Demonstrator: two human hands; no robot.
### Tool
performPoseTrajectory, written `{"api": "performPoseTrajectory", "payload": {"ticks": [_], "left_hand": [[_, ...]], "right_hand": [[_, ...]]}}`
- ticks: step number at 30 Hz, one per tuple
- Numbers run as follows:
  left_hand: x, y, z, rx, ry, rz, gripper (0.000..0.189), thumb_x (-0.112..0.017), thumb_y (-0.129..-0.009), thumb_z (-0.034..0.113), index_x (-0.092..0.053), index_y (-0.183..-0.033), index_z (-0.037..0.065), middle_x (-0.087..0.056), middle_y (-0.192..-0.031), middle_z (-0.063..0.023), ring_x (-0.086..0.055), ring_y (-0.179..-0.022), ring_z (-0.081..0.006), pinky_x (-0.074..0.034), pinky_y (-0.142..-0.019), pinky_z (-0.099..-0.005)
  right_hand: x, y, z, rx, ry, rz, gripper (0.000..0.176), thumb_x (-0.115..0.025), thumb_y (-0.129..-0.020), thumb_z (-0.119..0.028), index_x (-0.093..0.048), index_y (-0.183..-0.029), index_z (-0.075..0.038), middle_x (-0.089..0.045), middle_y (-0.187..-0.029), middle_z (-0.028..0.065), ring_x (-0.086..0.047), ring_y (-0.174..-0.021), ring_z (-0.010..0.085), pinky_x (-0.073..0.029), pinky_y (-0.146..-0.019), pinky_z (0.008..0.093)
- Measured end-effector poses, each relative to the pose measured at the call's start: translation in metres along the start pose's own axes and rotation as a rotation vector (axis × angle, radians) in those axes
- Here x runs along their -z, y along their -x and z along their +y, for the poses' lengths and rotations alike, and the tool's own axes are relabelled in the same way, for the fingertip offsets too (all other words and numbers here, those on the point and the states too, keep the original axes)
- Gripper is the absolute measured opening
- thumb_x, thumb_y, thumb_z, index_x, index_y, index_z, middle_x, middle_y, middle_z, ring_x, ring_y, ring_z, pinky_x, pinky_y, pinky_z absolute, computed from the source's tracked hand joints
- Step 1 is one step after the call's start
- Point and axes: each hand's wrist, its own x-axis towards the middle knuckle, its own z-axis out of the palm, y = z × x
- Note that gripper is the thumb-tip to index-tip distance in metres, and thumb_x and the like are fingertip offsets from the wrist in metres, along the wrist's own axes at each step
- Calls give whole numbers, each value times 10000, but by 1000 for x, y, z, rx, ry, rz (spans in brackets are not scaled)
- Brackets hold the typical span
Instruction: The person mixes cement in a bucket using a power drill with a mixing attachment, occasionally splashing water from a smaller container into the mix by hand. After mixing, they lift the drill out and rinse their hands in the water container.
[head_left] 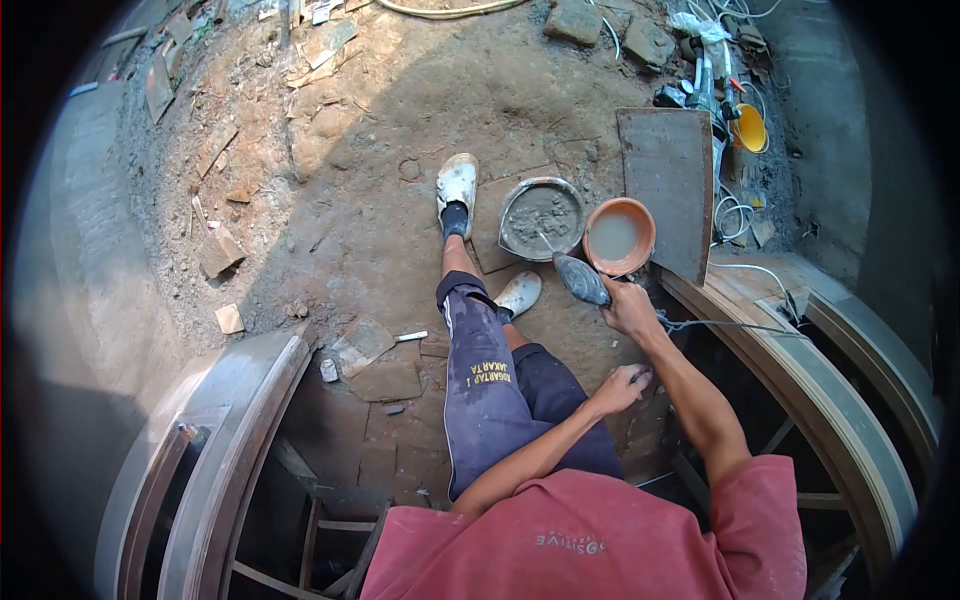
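Note:
My right hand (630,306) is closed round the handle of a trowel (582,278), whose rounded grey blade points toward a bucket (505,238) of wet grey mortar (545,214). The trowel's tip is near that bucket's lower right rim. Beside it stands an orange bucket (649,222) with cloudy liquid, just beyond my right hand. My left hand (622,388) is held low beside my thigh, below the right hand. Its fingers are curled in, and nothing shows in them.
A flat brown board (665,190) lies right of the buckets. Beyond it are hoses, cables and a yellow container (749,128). Curved frames stand at left (240,440) and right (800,400). Rubble and broken tiles (220,250) litter the dirt floor at left.

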Motion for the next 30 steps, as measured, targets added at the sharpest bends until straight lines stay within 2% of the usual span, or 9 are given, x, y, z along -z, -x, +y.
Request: {"api": "performPoseTrajectory", "payload": {"ticks": [4, 7, 9, 12, 16, 18, 21, 27, 30], "left_hand": [[7, 9, -1, 12, -71, 57, 404, -552, -964, 285, -643, -1150, -62, -688, -842, -165, -661, -648, -202, -527, -662, -372], [9, 6, 11, 34, -93, -2, 404, -554, -965, 291, -646, -1154, -54, -689, -844, -158, -659, -637, -200, -529, -659, -371], [2, 9, 9, 1, -64, -37, 424, -558, -979, 320, -648, -1129, -66, -642, -748, -89, -629, -681, -147, -497, -628, -310], [-8, 2, 8, -2, 23, -115, 448, -561, -979, 315, -616, -1205, -68, -645, -787, -83, -630, -683, -144, -511, -635, -300], [-11, -8, 12, -7, 68, -139, 444, -547, -985, 300, -599, -1223, -71, -649, -820, -78, -630, -686, -142, -518, -638, -292], [-15, -18, 11, -75, 64, 12, 354, -537, -968, 264, -660, -1091, -44, -675, -771, -120, -641, -633, -181, -524, -644, -363], [-8, -21, 9, -130, -53, 22, 336, -538, -965, 250, -663, -1051, -50, -670, -750, -116, -642, -647, -180, -520, -639, -364], [-5, 1, 15, -23, 14, -57, 333, -531, -976, 258, -670, -1002, -44, -651, -699, -99, -637, -638, -172, -511, -621, -351], [-8, 0, 3, -4, 63, -96, 344, -532, -981, 276, -673, -1001, -37, -645, -709, -88, -632, -622, -167, -513, -601, -330]], "right_hand": [[18, 6, -15, -157, -61, 31, 385, -668, -689, -50, -627, -1071, -33, -661, -794, 241, -648, -771, 426, -519, -682, 489], [52, 41, -24, -129, -90, 186, 373, -671, -683, -41, -640, -1055, -35, -658, -811, 249, -647, -783, 427, -515, -684, 492], [75, 65, -31, -124, -100, 192, 390, -667, -683, -34, -637, -1071, -39, -657, -817, 250, -647, -787, 426, -514, -687, 493], [93, 63, -33, -118, -63, 160, 412, -661, -686, -27, -630, -1097, -48, -659, -823, 249, -647, -791, 425, -514, -694, 497], [37, 12, 10, -97, 67, 88, 419, -656, -693, -33, -625, -1108, -73, -662, -813, 241, -649, -783, 423, -517, -692, 509], [23, -7, 23, -99, 128, 70, 416, -655, -695, -37, -629, -1108, -80, -663, -811, 239, -649, -774, 423, -519, -688, 511], [18, -10, 17, -118, 114, 43, 420, -653, -693, -47, -643, -1112, -79, -649, -757, 238, -651, -739, 416, -512, -669, 506], [64, 44, -26, -491, -250, 229, 332, -661, -702, -82, -683, -1028, -23, -611, -655, 240, -645, -650, 407, -516, -662, 430], [28, 35, -4, -497, -259, 307, 285, -669, -710, -98, -675, -965, 28, -630, -698, 258, -657, -694, 415, -516, -676, 421]]}}
